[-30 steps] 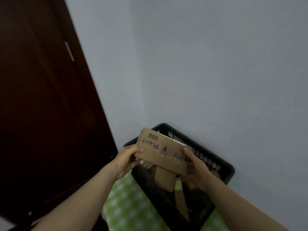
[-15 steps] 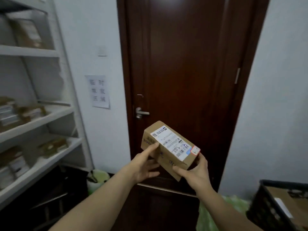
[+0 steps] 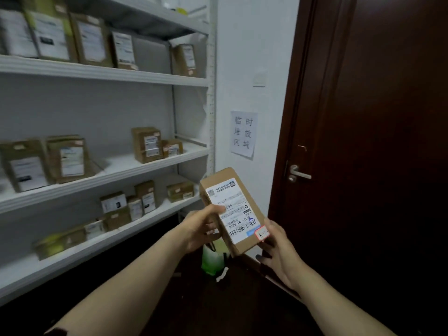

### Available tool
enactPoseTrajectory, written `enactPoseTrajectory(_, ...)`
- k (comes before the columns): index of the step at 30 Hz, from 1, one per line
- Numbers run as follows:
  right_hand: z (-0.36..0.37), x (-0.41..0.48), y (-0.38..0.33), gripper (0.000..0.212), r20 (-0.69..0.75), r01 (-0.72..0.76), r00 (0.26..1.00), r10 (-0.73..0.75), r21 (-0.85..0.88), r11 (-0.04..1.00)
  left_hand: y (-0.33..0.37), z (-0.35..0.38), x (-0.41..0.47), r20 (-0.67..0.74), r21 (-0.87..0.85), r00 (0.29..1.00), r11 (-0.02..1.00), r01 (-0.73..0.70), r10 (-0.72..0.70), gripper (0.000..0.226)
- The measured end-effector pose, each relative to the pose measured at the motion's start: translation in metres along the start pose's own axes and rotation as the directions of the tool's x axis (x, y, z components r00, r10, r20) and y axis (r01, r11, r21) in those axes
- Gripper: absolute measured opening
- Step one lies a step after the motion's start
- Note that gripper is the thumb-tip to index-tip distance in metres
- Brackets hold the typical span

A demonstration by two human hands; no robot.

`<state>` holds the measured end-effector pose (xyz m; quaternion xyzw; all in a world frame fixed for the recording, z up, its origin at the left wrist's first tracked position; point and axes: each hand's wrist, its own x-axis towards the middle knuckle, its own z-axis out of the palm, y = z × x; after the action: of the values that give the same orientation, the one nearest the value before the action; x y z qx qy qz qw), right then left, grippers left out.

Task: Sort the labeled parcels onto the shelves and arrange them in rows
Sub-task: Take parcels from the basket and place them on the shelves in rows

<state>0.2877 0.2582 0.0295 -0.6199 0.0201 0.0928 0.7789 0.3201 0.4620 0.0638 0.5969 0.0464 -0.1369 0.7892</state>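
Note:
I hold a brown cardboard parcel [image 3: 231,209] in both hands, its white shipping label turned up towards me and a small red-edged sticker at its near corner. My left hand [image 3: 202,230] grips its left side with the thumb laid across the label. My right hand [image 3: 278,251] grips the near right corner from below. The white shelf unit [image 3: 104,75] stands to the left, with labeled parcels in rows on three levels: upright boxes on the top shelf [image 3: 92,42], boxes on the middle shelf [image 3: 146,144], smaller ones on the lower shelf [image 3: 145,198].
A dark wooden door [image 3: 375,141] with a metal handle [image 3: 299,174] fills the right side. A paper notice [image 3: 243,134] hangs on the white wall between shelf and door. A green bag [image 3: 213,259] lies on the dark floor below the parcel.
My view has swung left from the black basket past the door to the shelves. The parcel was turned label side up and stays gripped in both hands.

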Motion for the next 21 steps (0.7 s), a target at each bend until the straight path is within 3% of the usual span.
enactPoseTrajectory(3,0.013,0.011,-0.002,0.089,0.086,-0.051,0.995,0.045,0.073,0.996,0.004,-0.009,-0.016,-0.024,-0.041,0.999,0.998,-0.043,0.042,0.018)
enactPoseTrajectory(5,0.018,0.015,0.005,0.106,0.131,-0.099,0.988,0.083,0.119,0.988,0.002,-0.014,-0.024,-0.040,-0.105,0.997,0.992,-0.071,0.067,0.026)
enactPoseTrajectory(8,0.030,0.013,0.016,0.086,0.208,-0.124,0.974,0.091,0.153,0.980,-0.005,-0.019,-0.038,-0.063,-0.174,0.995,0.981,-0.090,0.080,0.034)
enactPoseTrajectory(11,0.048,0.007,0.020,0.074,0.241,-0.114,0.968,0.068,0.184,0.976,-0.009,-0.024,-0.053,-0.098,-0.207,0.990,0.971,-0.115,0.097,0.026)
enactPoseTrajectory(13,0.060,0.006,0.021,0.067,0.237,-0.099,0.970,0.054,0.184,0.978,-0.005,-0.032,-0.059,-0.215,-0.155,0.968,0.974,-0.165,0.130,0.024)
enactPoseTrajectory(14,0.065,0.006,0.020,0.064,0.228,-0.096,0.972,0.055,0.175,0.980,-0.001,-0.036,-0.063,-0.319,-0.085,0.935,0.978,-0.192,0.156,0.039)
enactPoseTrajectory(16,0.073,0.007,0.018,0.060,0.219,-0.085,0.974,0.056,0.125,0.988,0.005,-0.046,-0.072,-0.565,0.183,0.793,0.972,-0.149,0.228,0.100)
enactPoseTrajectory(18,0.079,0.009,0.017,0.052,0.214,-0.059,0.976,0.051,0.034,0.998,0.014,-0.052,-0.089,-0.653,0.524,0.638,0.852,-0.009,0.408,0.124)
enactPoseTrajectory(19,0.080,0.011,0.015,0.051,0.211,-0.050,0.976,0.050,-0.007,0.999,0.017,-0.055,-0.095,-0.601,0.676,0.612,0.736,0.046,0.514,0.123)
enactPoseTrajectory(20,0.082,0.013,0.014,0.056,0.223,-0.043,0.974,0.050,-0.037,0.998,0.022,-0.059,-0.101,-0.508,0.793,0.643,0.603,0.089,0.573,0.119)
enactPoseTrajectory(21,0.085,0.014,0.010,0.066,0.242,-0.033,0.969,0.049,-0.070,0.997,0.026,-0.062,-0.106,-0.421,0.866,0.716,0.481,0.135,0.557,0.114)
